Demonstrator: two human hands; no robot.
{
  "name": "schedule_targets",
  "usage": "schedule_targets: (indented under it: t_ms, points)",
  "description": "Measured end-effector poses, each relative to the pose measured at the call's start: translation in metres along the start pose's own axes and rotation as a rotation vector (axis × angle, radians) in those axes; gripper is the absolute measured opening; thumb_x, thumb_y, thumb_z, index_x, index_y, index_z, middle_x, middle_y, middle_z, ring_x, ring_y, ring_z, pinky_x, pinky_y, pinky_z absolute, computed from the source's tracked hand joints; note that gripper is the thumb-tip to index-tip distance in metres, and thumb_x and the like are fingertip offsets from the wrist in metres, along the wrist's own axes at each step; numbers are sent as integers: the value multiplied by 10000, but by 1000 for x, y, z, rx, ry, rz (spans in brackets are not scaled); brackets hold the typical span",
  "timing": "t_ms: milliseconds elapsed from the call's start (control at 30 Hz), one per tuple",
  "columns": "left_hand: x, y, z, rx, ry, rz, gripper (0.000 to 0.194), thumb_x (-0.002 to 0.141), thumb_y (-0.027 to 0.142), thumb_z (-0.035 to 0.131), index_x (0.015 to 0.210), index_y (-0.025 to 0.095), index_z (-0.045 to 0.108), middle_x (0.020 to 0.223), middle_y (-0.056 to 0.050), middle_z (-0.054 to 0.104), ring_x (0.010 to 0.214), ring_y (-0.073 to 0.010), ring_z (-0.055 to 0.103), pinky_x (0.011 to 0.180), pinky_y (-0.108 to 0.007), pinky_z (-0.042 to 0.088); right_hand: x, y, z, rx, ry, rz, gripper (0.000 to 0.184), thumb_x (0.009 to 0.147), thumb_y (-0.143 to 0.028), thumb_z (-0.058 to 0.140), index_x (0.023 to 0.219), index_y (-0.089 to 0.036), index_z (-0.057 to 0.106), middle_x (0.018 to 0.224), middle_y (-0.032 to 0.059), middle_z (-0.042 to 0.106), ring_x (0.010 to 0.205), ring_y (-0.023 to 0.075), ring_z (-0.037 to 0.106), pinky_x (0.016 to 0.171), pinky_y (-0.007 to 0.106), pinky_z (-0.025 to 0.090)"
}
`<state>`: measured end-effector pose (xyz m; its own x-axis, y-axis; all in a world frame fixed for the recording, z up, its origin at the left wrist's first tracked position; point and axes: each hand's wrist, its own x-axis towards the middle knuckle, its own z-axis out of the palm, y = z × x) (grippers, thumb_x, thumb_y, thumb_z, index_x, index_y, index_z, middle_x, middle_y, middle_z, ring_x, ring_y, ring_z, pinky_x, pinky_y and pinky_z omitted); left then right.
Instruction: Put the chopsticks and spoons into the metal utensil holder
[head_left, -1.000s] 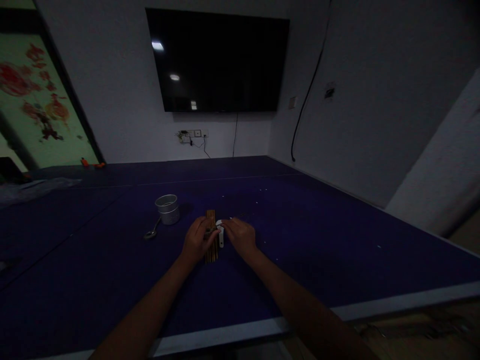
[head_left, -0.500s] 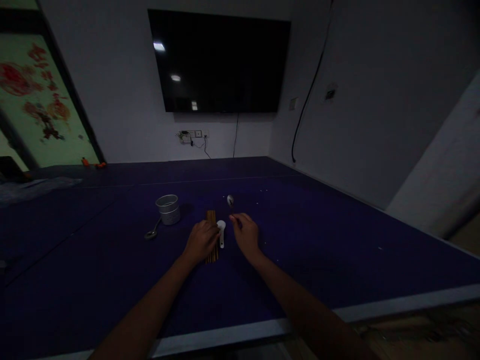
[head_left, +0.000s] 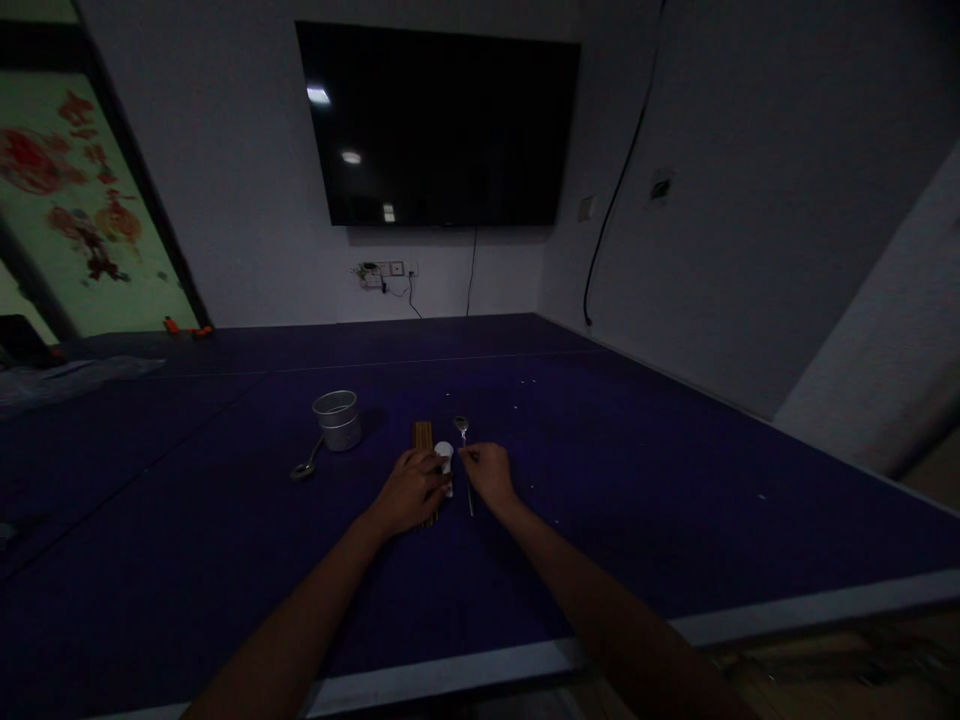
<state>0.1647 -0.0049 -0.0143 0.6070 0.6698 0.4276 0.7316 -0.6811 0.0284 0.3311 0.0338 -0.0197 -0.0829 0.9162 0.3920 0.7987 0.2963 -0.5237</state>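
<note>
A bundle of brown chopsticks (head_left: 423,437) lies on the dark blue table (head_left: 637,480). My left hand (head_left: 411,492) rests on its near part, fingers curled, touching a white ceramic spoon (head_left: 444,455) just to the right. A thin metal spoon (head_left: 463,440) lies next to the white one, bowl pointing away from me. My right hand (head_left: 489,473) pinches the metal spoon's handle.
A small metal pot (head_left: 336,419) stands left of the chopsticks, with another metal spoon (head_left: 304,466) lying beside it. A dark TV (head_left: 439,125) hangs on the far wall. The table's white front edge (head_left: 750,620) runs near me.
My right hand lifted the metal spoon away from the pile, then brought it down flat beside the white spoon. My left hand stayed on the chopsticks and shifted slightly right.
</note>
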Motion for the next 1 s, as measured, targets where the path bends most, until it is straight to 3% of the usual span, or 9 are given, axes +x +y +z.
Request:
schedule_targets:
  t_ms: [133, 600, 1000]
  points:
    - [0, 0, 2, 5, 27, 18, 269, 833, 269, 459, 1037, 279, 634, 1140, -50, 580, 1118, -213, 452, 958, -469, 308, 1, -1, 5, -150, -94, 51, 265, 848, -228, 463, 821, -148, 714, 841, 95, 706, 762, 152, 646, 636, 198, 398]
    - [0, -1, 4, 10, 7, 19, 279, 833, 292, 463, 1062, 280, 621, 1142, -50, 559, 1101, -210, 455, 941, -437, 331, 2, -14, 12, -306, -140, 115, 280, 854, -159, 421, 848, -90, 692, 878, 195, 675, 789, 197, 653, 685, 243, 448]
    - [0, -1, 4, 4, 12, 22, 281, 844, 300, 447, 1064, 273, 620, 1121, -58, 566, 1067, -209, 479, 905, -413, 362, -3, -12, 6, -312, -163, 112, 270, 860, -211, 437, 854, -112, 688, 894, 179, 674, 813, 205, 651, 698, 254, 445]
